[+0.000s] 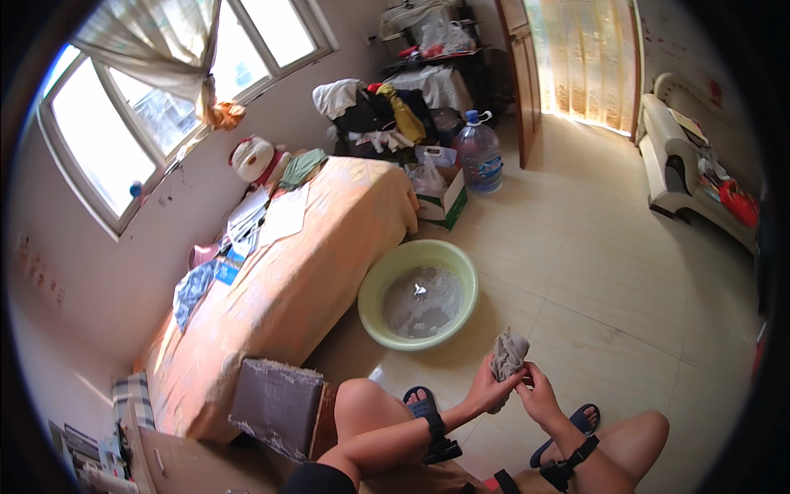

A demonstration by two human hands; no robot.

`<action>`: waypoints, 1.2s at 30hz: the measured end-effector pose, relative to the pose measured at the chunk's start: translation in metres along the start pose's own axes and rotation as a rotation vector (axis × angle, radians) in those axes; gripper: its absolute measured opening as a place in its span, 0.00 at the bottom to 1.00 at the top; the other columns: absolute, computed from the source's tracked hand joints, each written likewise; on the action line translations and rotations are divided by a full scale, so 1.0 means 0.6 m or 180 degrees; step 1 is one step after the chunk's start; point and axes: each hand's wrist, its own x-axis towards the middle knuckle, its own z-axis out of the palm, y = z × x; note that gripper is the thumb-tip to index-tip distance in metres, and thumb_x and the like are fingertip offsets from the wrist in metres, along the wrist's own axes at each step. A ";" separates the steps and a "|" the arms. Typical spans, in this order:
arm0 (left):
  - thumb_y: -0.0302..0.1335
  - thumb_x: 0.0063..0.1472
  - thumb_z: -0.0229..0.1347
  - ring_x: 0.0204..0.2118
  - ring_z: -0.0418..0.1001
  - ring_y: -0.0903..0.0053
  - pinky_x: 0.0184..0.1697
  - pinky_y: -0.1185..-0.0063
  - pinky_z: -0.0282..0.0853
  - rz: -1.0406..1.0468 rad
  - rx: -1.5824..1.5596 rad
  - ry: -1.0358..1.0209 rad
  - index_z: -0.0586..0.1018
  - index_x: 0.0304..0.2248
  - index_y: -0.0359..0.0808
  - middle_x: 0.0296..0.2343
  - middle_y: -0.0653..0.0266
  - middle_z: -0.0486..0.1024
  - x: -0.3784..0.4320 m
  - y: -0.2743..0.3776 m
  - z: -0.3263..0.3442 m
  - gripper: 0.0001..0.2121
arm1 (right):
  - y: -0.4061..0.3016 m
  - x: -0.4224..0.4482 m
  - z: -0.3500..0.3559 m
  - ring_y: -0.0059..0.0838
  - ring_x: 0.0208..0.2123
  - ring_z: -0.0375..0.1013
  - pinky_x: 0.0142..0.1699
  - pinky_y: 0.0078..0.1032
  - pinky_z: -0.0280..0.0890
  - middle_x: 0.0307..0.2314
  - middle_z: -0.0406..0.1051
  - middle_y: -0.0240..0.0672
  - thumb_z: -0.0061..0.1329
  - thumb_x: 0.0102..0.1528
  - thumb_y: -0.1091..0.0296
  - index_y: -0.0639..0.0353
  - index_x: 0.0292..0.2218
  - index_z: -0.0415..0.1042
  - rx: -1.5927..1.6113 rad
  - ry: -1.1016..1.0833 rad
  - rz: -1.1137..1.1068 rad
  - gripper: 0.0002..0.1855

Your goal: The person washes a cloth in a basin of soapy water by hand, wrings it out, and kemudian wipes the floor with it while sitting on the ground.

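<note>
A crumpled grey cloth (pixel 510 353) is bunched up in front of my knees, above the tiled floor. My left hand (pixel 487 386) is wrapped around its lower part, with the thumb across the front. At the cloth's right side, my right hand (pixel 537 392) pinches its edge between thumb and fingertips. Ahead and to the left of the cloth stands a pale green plastic basin (pixel 368 312) on the floor. Cloudy grey water (pixel 423 302) with patches of foam lies in it. The bottom of the basin is hidden by the water.
Left of the basin is a bed or couch under a peach cover (pixel 321 247). A worn, brown-topped stool (pixel 281 401) stands by my left knee. Beyond the basin are an open carton (pixel 453 200) and a large water bottle (pixel 480 154). A cream sofa (pixel 669 160) lines the right wall.
</note>
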 end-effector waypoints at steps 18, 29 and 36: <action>0.28 0.39 0.70 0.43 0.73 0.57 0.46 0.66 0.72 0.2577 0.2475 -0.0193 0.77 0.44 0.33 0.40 0.55 0.73 0.039 0.088 -0.033 0.28 | -0.036 -0.013 -0.028 0.27 0.59 0.62 0.66 0.36 0.53 0.54 0.65 0.33 0.41 0.53 0.75 0.60 0.61 0.58 0.3047 -0.0843 -0.0005 0.34; 0.27 0.40 0.66 0.51 0.72 0.61 0.57 0.63 0.68 0.2971 0.2783 -0.0490 0.76 0.49 0.35 0.47 0.58 0.73 0.026 0.070 -0.013 0.31 | -0.043 -0.036 -0.018 0.24 0.48 0.71 0.55 0.34 0.66 0.43 0.72 0.30 0.47 0.60 0.68 0.55 0.49 0.69 0.3219 -0.0061 0.0531 0.15; 0.31 0.42 0.67 0.61 0.65 0.62 0.63 0.62 0.59 0.2853 0.3211 -0.0603 0.76 0.51 0.37 0.56 0.59 0.69 0.021 0.080 -0.012 0.32 | -0.035 -0.031 -0.017 0.27 0.47 0.73 0.56 0.34 0.65 0.43 0.74 0.32 0.45 0.61 0.62 0.56 0.49 0.70 0.3353 0.0087 0.0496 0.17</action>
